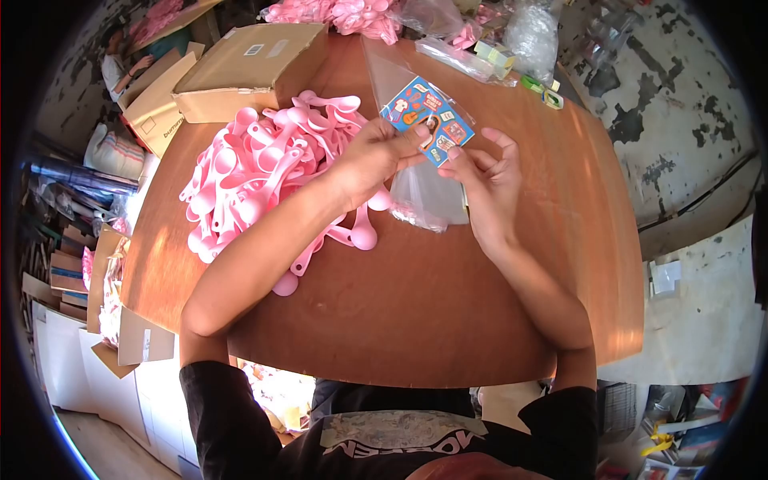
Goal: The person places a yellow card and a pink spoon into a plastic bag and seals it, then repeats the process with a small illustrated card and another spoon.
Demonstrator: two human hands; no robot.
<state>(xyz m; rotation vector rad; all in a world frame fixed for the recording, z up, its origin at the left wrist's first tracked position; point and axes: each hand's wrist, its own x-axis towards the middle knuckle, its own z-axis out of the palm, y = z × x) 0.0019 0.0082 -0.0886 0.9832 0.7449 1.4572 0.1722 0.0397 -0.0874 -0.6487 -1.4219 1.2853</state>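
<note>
A blue printed card (417, 99) with small colourful pictures is held up over the table. My left hand (376, 156) pinches it, thumb lying across its front. At the lower right corner, my right hand (490, 180) has its thumb and a fingertip on the card, the other fingers raised and curled. Below the hands lie clear plastic bags (432, 192) on the tabletop. A big heap of pink plastic scoops (264, 164) sits left of my hands, partly covered by my left forearm.
A closed cardboard box (248, 68) stands behind the heap on the wooden table (384, 320). More pink pieces (352, 16), plastic wrap (532, 36) and a green tape dispenser (544, 90) lie at the far edge. Another person (116, 68) is at the far left near an open box (156, 104).
</note>
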